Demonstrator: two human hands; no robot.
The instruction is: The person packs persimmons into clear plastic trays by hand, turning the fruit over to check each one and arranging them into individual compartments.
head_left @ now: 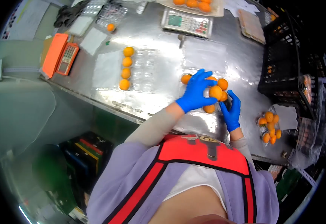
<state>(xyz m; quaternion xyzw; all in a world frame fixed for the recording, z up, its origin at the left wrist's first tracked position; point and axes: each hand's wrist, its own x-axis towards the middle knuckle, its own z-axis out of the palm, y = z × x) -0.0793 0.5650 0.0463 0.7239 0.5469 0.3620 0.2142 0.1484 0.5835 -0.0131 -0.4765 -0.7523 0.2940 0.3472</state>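
The left hand (195, 92) and right hand (231, 113) show solid blue on my screen, the fruit (215, 92) orange. I see a silver-grey bench (165, 99), an orange calculator case (54, 54) near its left corner, a hole-patterned black crate (281, 56) along its right edge.

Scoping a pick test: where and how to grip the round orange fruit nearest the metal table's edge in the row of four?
Probably from above, pinching the left and right flanks of the round orange fruit: its top is uncovered, and the next orange fruit crowds its far side. To its right, empty cells of the clear plastic tray leave room.
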